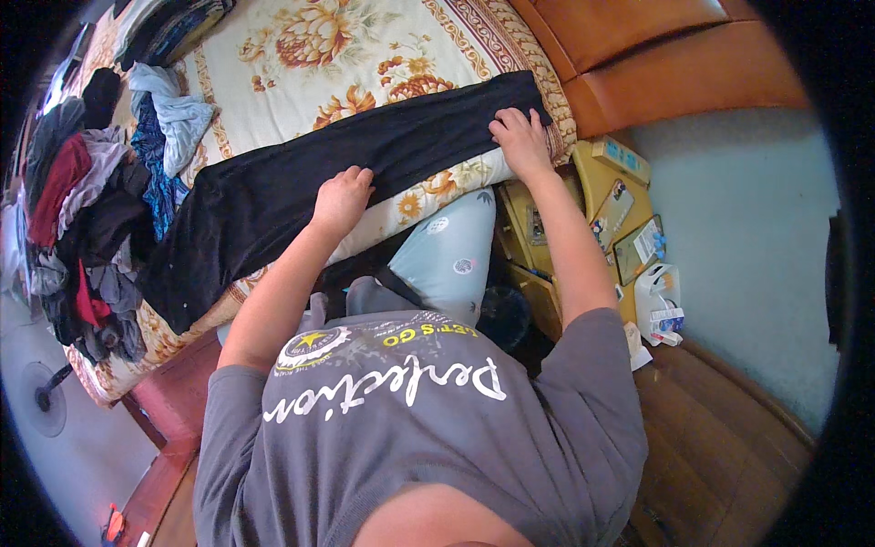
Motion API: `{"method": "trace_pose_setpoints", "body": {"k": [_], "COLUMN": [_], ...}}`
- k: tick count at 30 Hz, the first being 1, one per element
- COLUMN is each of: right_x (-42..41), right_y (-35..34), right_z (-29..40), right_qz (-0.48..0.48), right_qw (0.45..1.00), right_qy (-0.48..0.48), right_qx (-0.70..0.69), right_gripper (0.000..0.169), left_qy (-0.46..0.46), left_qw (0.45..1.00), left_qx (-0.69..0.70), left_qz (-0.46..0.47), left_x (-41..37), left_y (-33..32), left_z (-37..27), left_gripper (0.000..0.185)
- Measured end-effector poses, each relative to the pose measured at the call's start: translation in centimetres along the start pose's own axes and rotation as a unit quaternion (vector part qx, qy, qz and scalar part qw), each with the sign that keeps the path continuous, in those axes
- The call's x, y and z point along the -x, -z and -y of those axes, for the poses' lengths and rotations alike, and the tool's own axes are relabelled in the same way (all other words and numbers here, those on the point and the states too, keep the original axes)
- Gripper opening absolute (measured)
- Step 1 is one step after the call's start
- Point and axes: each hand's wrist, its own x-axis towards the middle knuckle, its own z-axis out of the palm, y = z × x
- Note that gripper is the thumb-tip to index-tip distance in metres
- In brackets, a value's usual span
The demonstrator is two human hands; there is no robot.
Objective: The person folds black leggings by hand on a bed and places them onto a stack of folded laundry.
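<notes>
A long black garment (287, 178), which looks like trousers laid lengthwise, stretches across a bed with a floral cover (410, 41). Its narrow end lies at the upper right, near the headboard, and its wider end reaches the bed's lower left edge. My left hand (344, 198) rests on its near edge around the middle, with fingers bent; whether they pinch the cloth cannot be told. Near the narrow end, my right hand (523, 137) lies on the fabric with its fingers somewhat apart.
Heaped clothes (89, 225) cover the bed's left side, beside a light blue garment (174, 113). A brown padded headboard (670, 75) stands upper right. Below it, a yellowish cabinet (588, 171) holds a phone (618, 205), a box and a white plastic basket (656, 294). A fan (48, 396) shows lower left.
</notes>
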Motion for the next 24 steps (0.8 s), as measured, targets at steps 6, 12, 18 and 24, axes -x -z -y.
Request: {"method": "trace_pose_setpoints", "body": {"k": [6, 12, 18, 24], "right_x": [1.0, 1.5, -3.8, -6.1], "right_y": [2.1, 1.8, 0.7, 1.3], "right_z": [-0.1, -1.8, -4.1, -6.6], "right_qz": [-0.041, -0.06, -0.046, 0.044], "right_qw": [0.999, 0.997, 0.991, 0.99], "right_qy": [0.031, -0.052, -0.123, -0.111], "right_qx": [0.006, 0.008, -0.012, -0.078], "right_gripper": [0.008, 0.009, 0.016, 0.018], "left_qy": [-0.062, -0.001, 0.044, -0.006], "left_qw": [0.998, 0.989, 0.993, 0.994], "left_qx": [0.007, 0.054, -0.081, -0.043], "left_qz": [0.026, -0.141, -0.068, -0.102], "left_x": [1.1, -1.7, -5.3, -6.0], "left_y": [0.4, 0.9, 2.1, 2.3], "left_z": [-0.1, 2.9, 5.5, 6.2], "left_gripper": [0.013, 0.013, 0.017, 0.01]}}
